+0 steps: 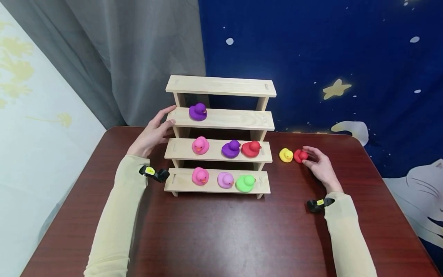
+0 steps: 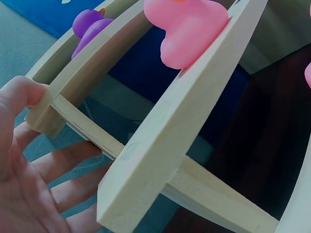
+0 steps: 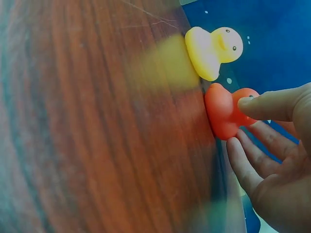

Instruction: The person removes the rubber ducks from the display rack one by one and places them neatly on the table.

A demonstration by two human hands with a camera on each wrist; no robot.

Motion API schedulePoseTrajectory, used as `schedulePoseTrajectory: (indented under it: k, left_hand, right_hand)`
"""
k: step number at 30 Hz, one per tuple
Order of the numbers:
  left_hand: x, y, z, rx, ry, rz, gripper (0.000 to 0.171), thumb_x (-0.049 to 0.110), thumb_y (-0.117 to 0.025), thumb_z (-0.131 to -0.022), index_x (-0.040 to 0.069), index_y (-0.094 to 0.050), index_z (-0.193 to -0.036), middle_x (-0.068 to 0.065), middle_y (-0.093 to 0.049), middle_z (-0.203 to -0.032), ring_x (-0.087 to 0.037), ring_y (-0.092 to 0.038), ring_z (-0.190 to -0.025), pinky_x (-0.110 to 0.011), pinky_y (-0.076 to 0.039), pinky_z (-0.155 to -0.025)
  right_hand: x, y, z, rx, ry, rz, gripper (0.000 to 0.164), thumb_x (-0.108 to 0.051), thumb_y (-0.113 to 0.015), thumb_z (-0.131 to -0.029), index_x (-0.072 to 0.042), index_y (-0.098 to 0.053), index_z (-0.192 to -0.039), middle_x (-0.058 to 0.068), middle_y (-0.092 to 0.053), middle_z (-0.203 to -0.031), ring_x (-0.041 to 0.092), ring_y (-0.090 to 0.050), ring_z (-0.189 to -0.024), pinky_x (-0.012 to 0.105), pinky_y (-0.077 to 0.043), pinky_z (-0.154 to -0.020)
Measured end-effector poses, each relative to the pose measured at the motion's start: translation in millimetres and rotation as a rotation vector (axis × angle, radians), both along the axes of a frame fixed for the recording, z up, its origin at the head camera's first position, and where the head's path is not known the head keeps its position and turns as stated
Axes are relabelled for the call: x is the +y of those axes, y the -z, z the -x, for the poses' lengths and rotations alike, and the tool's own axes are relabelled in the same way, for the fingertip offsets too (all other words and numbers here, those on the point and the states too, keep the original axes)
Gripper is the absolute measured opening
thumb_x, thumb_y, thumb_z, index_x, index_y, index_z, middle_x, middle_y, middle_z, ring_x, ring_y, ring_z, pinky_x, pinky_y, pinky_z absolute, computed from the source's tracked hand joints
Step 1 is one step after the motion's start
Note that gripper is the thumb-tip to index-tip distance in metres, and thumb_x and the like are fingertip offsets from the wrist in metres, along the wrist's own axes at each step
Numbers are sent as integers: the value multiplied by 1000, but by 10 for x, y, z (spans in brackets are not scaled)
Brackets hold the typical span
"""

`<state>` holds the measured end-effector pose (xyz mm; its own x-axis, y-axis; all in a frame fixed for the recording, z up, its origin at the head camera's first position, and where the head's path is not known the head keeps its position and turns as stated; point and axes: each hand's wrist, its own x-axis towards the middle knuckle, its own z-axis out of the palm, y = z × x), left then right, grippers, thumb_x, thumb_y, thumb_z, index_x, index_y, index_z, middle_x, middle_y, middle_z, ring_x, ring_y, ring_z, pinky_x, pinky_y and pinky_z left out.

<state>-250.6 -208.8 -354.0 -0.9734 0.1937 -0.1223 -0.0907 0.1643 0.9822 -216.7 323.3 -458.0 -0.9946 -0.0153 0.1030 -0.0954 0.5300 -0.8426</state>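
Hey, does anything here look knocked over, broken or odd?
Nothing stands out: the rack looks straight and undamaged, and its ducks sit upright. Only the yellow duck and the red duck at the right hand are off the rack, to its right.

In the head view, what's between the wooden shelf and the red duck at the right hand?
The yellow duck: the head view shows it between the wooden shelf and that red duck.

The right hand [image 3: 283,187] pinches a red duck [image 3: 221,112]; farther from it, a yellow duck [image 3: 203,54] sits on the surface [image 3: 112,150].
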Motion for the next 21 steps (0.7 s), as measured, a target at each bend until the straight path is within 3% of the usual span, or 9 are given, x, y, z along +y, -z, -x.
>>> schedulePoseTrajectory:
  k: [5, 9, 15, 21]
  left_hand:
    - [-6, 9, 8, 6, 6, 7, 54, 28, -48, -102, 36, -27, -151, -20, -30, -148, -37, -43, -128, -58, -35, -100]
    - [-4, 15, 14, 7, 8, 5, 53, 28, -48, -102, 36, -28, -151, -20, -30, -148, -37, -43, -128, -58, -35, -100]
    - [-4, 16, 12, 2, 7, 13, 53, 28, -47, -102, 38, -27, -151, -20, -28, -149, -38, -42, -129, -58, -34, -101]
    - [-16, 26, 10, 9, 16, -5, 53, 28, -47, -102, 38, -27, -151, -20, -28, -149, -38, -42, -130, -58, -33, -101]
  right_hand:
    - [14, -80, 13, 23, -12, 59, 59, 8, -62, -89, 6, -37, -143, 29, -46, -137, 41, -43, -126, 27, -42, -97]
    - [8, -174, 10, 50, -9, 81, 57, 7, -62, -90, 4, -40, -142, 28, -47, -137, 34, -45, -125, 37, -39, -101]
    - [-49, -315, 7, 53, -32, 81, 53, 3, -65, -89, 2, -45, -139, 27, -54, -129, 20, -55, -117, 24, -41, -97]
    - [-142, -426, -3, 28, -50, 88, 49, 0, -66, -90, -1, -49, -136, 25, -58, -125, 30, -56, -117, 15, -43, -90]
